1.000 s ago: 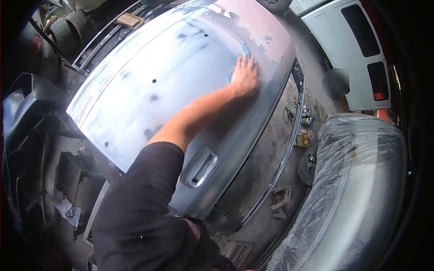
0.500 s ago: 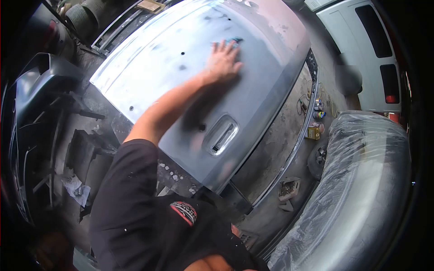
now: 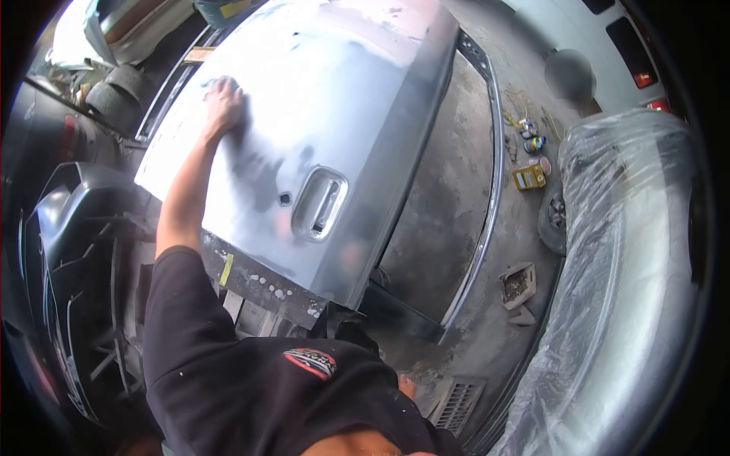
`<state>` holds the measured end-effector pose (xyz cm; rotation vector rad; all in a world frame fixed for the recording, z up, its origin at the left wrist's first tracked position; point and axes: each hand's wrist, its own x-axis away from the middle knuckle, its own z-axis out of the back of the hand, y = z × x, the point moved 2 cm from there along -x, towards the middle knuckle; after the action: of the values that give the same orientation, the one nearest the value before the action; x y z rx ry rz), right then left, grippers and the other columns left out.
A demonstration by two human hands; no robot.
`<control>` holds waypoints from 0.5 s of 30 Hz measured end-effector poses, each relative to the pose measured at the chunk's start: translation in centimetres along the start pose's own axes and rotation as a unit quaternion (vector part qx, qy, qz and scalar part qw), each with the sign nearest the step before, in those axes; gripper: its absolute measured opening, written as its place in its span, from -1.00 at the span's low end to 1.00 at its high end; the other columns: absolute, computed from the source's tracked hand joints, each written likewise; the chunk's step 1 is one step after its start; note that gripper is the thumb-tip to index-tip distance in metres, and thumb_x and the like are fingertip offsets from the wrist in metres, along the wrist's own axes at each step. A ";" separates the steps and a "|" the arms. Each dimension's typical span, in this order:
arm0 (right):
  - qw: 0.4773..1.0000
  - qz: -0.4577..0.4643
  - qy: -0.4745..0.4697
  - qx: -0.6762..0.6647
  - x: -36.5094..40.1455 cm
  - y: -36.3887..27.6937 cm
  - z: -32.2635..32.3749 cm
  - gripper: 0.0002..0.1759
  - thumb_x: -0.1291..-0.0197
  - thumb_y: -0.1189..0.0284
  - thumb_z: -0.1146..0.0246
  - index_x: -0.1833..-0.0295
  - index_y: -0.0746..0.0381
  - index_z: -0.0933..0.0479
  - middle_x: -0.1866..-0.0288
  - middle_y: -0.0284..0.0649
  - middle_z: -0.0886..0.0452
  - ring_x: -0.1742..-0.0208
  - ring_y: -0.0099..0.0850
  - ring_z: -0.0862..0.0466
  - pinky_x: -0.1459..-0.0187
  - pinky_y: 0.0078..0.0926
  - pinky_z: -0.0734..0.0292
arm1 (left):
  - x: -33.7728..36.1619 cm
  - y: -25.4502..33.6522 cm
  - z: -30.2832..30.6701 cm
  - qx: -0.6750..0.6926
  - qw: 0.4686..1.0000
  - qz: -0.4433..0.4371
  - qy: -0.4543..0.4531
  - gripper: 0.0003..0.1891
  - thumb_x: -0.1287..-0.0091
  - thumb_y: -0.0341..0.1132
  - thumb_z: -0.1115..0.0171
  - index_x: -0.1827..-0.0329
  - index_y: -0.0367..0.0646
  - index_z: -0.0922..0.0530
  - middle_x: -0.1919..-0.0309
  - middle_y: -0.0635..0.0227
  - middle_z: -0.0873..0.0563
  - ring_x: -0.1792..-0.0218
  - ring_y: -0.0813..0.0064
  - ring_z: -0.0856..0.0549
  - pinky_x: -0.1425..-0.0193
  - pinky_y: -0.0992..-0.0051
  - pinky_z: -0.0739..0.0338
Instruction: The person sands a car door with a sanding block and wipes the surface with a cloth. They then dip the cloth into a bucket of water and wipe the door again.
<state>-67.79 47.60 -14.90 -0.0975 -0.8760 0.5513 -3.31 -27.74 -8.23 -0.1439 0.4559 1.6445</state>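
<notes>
My left hand (image 3: 223,106) presses down on the pale, patchy vehicle door panel (image 3: 357,99), near its far left edge. A bit of teal sheet or pad (image 3: 207,82) shows at the fingertips; most of it is hidden under the hand. The panel has a recessed handle pocket (image 3: 321,204) and a small dark hole (image 3: 285,198) closer to me. My right hand cannot be made out; a small patch of skin beside the dark shirt (image 3: 228,380) is too unclear to name.
A plastic-wrapped vehicle part (image 3: 608,251) lies along the right. Cans (image 3: 529,178), a tray of debris (image 3: 518,284) and a floor grate (image 3: 458,403) are on the floor. Dark body parts (image 3: 99,182) stand at the left, and a white vehicle (image 3: 601,53) at the upper right.
My left hand has swept left across the panel, from its upper middle to near the far left edge. The view has shifted, so the panel and handle pocket appear further left.
</notes>
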 end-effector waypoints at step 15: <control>0.955 0.177 0.032 0.236 5.3 22.3 -12.2 -0.79 -0.26 0.29 -0.28 0.28 0.21 -0.53 0.36 0.02 -0.64 0.31 0.14 -0.66 0.26 0.14 -0.48 | 6.8 39.3 -2.2 0.172 0.797 -0.545 -0.196 -0.77 -0.47 -0.39 -0.23 -0.12 -0.14 -0.73 -0.33 0.19 -0.68 -0.55 -0.03 -0.45 -0.67 -0.22 -0.26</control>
<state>-65.23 71.06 -25.74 0.1666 -0.6456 1.0743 -42.99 -24.67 -4.41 0.1919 0.2464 0.4014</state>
